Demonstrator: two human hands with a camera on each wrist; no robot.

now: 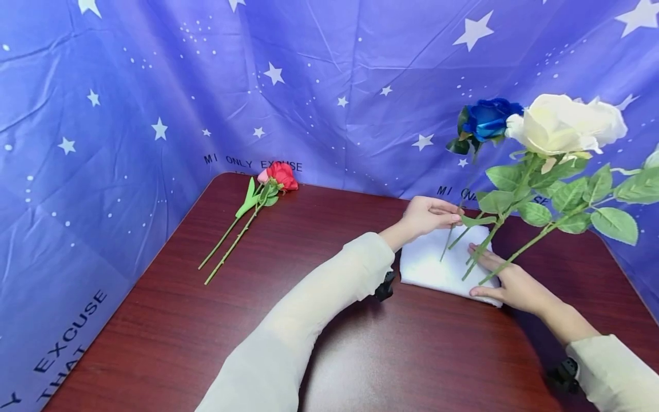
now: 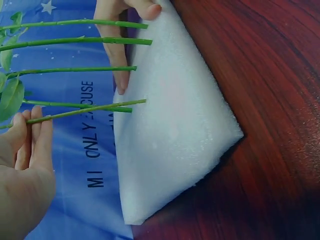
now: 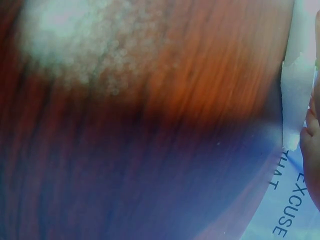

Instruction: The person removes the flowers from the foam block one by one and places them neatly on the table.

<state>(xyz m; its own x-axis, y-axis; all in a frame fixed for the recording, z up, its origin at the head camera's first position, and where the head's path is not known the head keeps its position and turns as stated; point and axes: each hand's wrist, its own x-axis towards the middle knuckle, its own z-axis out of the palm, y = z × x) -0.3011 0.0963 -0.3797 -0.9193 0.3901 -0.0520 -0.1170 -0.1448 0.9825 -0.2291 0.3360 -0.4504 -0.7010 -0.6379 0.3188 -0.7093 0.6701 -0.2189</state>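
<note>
A white foam block (image 1: pixel 429 266) lies on the table, and several green stems end at its top face, standing upright. My left hand (image 1: pixel 429 216) pinches the thin stem of a blue rose (image 1: pixel 491 120) between thumb and fingers; in the left wrist view that stem (image 2: pixel 95 108) meets the foam. White roses (image 1: pixel 556 126) with green leaves rise beside it, to the right. My right hand (image 1: pixel 509 286) rests on the block's right side with fingers spread and fairly straight. In the right wrist view only part of this hand (image 3: pixel 312 155) shows, beside the foam's edge.
On the left part of the brown table (image 1: pixel 334 229) lie a red rose (image 1: pixel 283 176) and a pink tulip (image 1: pixel 263 176), stems toward me. A blue star-printed cloth (image 1: pixel 309 74) hangs behind and along the left side. More leaves (image 1: pixel 638 184) reach the right edge of view.
</note>
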